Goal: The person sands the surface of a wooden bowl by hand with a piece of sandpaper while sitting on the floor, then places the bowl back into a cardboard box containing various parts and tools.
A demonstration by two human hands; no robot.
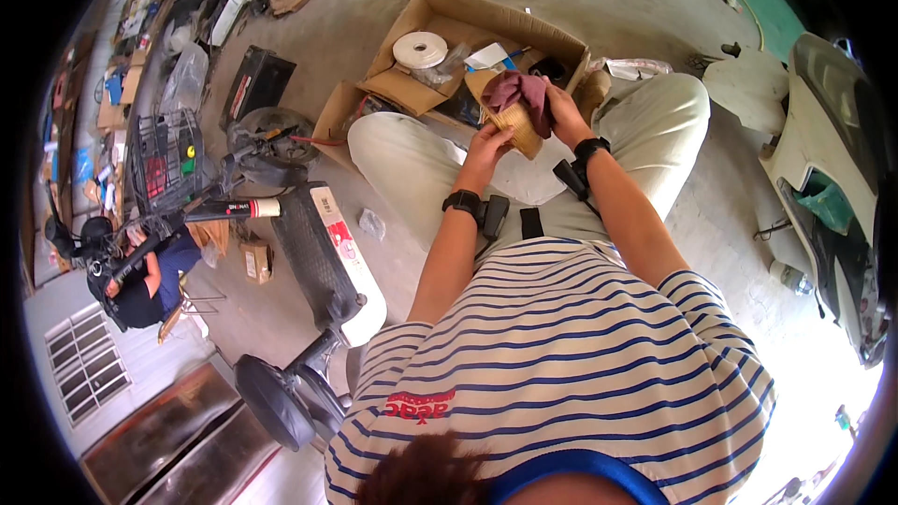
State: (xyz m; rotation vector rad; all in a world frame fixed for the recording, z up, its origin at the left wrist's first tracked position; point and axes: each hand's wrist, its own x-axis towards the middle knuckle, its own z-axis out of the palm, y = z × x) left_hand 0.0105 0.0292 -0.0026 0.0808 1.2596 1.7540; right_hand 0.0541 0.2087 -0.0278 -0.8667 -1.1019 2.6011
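I hold a tan, ridged piece [520, 137], perhaps cardboard or woven, with a crumpled maroon cloth [516, 93] on it, above my lap. My left hand [486, 142] is closed on the lower left edge of the tan piece. My right hand [564, 112] grips the maroon cloth at the right side, its fingers partly hidden. Just beyond lies an open cardboard box [421, 11] holding a white roll [421, 50], plastic bags, paper and small items I cannot make out.
An electric scooter [313, 252] lies on my left, near a bicycle basket [161, 154] and crowded shelves [126, 75]. Another person [136, 285] sits at the far left. A light-coloured motorbike body panel [809, 103] and a plastic bottle [791, 276] are on my right.
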